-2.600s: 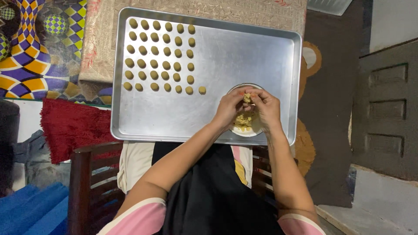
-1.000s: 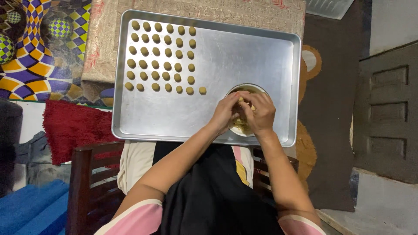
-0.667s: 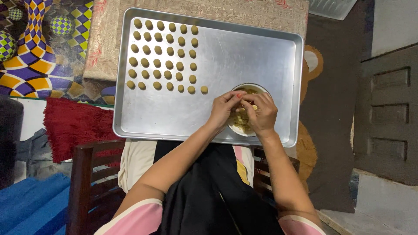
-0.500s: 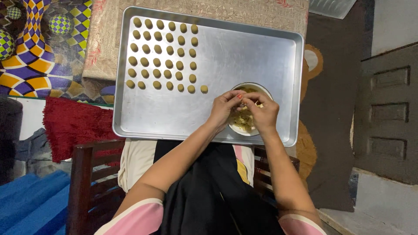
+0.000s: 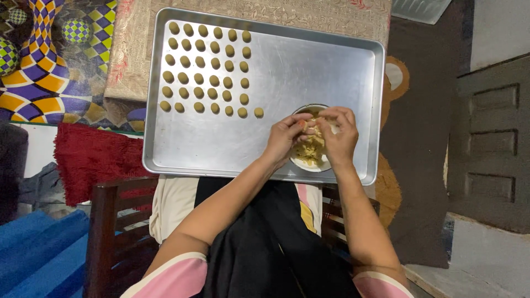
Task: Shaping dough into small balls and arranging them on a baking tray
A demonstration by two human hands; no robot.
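Over the bowl (image 5: 316,160), left hand (image 5: 283,138) and right hand (image 5: 341,138) pinch crumbly pale-yellow dough (image 5: 309,150) between fingertips.

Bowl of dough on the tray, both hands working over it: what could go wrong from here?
The bowl sits near the tray's front edge, so pressure from the left hand or right hand might tip it or slide it off. Crumbly dough could drop onto the bare metal. The dough balls lie close together; a stray sleeve or hand might knock their rows.
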